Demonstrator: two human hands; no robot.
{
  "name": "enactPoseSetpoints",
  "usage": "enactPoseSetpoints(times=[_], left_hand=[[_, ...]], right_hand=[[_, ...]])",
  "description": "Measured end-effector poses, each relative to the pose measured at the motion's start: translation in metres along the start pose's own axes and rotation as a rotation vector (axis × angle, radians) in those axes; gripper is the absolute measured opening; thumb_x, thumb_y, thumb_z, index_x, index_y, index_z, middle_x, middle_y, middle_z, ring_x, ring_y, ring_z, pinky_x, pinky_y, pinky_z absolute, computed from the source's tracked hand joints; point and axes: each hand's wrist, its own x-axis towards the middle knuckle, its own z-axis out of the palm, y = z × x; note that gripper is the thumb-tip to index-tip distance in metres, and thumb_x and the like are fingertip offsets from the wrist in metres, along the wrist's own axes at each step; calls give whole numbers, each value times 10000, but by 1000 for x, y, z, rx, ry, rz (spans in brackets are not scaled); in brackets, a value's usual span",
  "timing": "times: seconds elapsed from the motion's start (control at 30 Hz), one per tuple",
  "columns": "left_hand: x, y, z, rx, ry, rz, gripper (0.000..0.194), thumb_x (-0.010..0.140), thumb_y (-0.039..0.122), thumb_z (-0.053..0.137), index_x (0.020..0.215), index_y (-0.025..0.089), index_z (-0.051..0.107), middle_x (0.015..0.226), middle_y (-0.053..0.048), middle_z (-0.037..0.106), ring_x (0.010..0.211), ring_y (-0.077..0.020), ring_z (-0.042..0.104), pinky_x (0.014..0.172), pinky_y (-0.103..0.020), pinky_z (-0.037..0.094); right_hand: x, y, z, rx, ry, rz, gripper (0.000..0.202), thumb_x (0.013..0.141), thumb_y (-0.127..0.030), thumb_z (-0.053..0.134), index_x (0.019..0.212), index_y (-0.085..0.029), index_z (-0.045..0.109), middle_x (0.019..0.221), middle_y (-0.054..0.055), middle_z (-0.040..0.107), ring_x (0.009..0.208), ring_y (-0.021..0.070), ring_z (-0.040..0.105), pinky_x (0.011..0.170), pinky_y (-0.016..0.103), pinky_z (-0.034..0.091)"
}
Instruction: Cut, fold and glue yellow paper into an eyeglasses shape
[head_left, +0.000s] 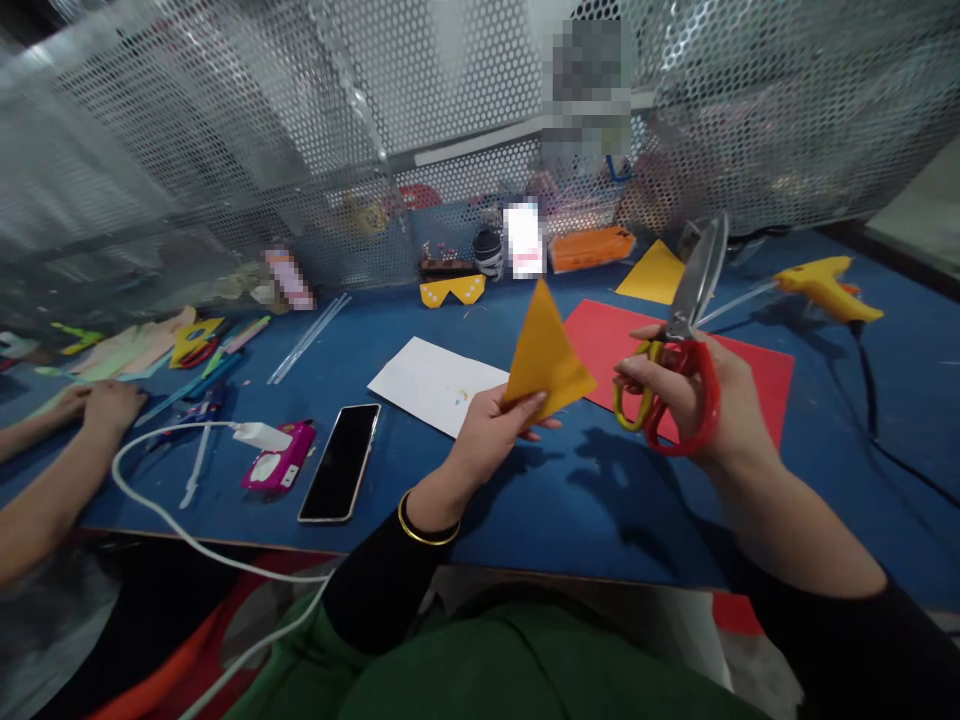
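My left hand pinches a folded triangle of yellow paper by its lower edge, its tip pointing up. In my right hand is a pair of scissors with red and yellow handles, blades pointing up and away from me. The scissors stand apart from the paper. Under and behind them lies a red sheet, and a white sheet lies behind my left hand. Another yellow paper piece rests at the back, beyond the red sheet.
A yellow glue gun with a black cord lies at the right. To the left are a phone, a magenta power adapter with a white cable, and clear glue sticks. A co-worker's hands rest at the far left.
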Motion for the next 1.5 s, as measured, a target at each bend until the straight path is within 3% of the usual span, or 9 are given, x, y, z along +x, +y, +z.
enactPoseSetpoints(times=[0.1, 0.2, 0.77, 0.87, 1.07, 1.17, 1.27, 1.4, 1.5], left_hand=[[-1, 2, 2, -296, -76, -141, 411, 790, 454, 744, 1058, 146, 698, 1100, -127, 742, 733, -189, 750, 534, -220, 524], [-1, 1, 4, -422, -102, -218, 452, 733, 455, 796, 1051, 145, 709, 1127, -137, 731, 707, -187, 745, 506, -215, 513], [-3, -2, 9, -489, -144, -267, 485, 779, 436, 779, 1110, 91, 696, 1106, -176, 729, 703, -189, 745, 495, -198, 518], [-2, -2, 8, -529, -157, -292, 567, 839, 516, 711, 1196, 79, 666, 1105, -188, 727, 702, -195, 741, 495, -205, 524], [4, -6, 2, -725, -273, -355, 784, 939, 724, 363, 1355, 94, 574, 1130, -196, 717, 734, -255, 753, 495, -254, 538], [5, -5, 1, -716, -267, -360, 736, 948, 694, 371, 1344, 112, 586, 1133, -181, 722, 725, -255, 754, 485, -255, 528], [2, -1, 3, -667, -258, -370, 657, 896, 644, 523, 1313, 146, 622, 1090, -162, 742, 681, -223, 739, 472, -237, 498], [-5, 5, 5, -533, -345, -406, 447, 767, 393, 704, 1124, 124, 713, 938, -143, 764, 542, -143, 659, 427, -213, 416], [-8, 3, 7, -475, -331, -370, 335, 727, 327, 731, 988, 117, 743, 834, -106, 747, 473, -89, 557, 413, -214, 359]], right_hand=[[-3, 1, 3, -59, -22, -20, 461, 634, -433, 856, 1011, -228, 686, 773, 13, 719, 723, 213, 717, 628, 321, 583], [-5, 3, 8, -31, -91, 31, 526, 581, -460, 877, 1007, -215, 689, 745, 8, 710, 655, 202, 700, 634, 340, 591], [-6, 10, 10, -23, -92, 60, 435, 633, -411, 861, 981, -215, 690, 730, -10, 683, 590, 165, 673, 561, 282, 563], [-6, 11, 10, -21, -86, 49, 423, 635, -401, 858, 975, -214, 691, 731, -11, 679, 582, 156, 664, 552, 276, 559], [-8, 6, 9, -62, -59, 33, 404, 645, -366, 845, 991, -208, 706, 750, -4, 685, 592, 152, 663, 558, 277, 560], [-8, 3, 8, -74, -46, 12, 373, 666, -365, 829, 985, -214, 709, 754, -5, 680, 603, 153, 660, 569, 288, 561], [-8, 1, 8, -69, -31, -20, 350, 677, -353, 818, 985, -231, 704, 745, -12, 670, 607, 158, 652, 583, 308, 562], [-8, 1, 9, -73, -5, -84, 334, 701, -345, 800, 1005, -249, 701, 757, -15, 669, 616, 165, 645, 618, 333, 562], [-9, 1, 9, -71, 26, -91, 346, 718, -367, 793, 1032, -255, 700, 777, -5, 684, 663, 189, 672, 668, 356, 566]])
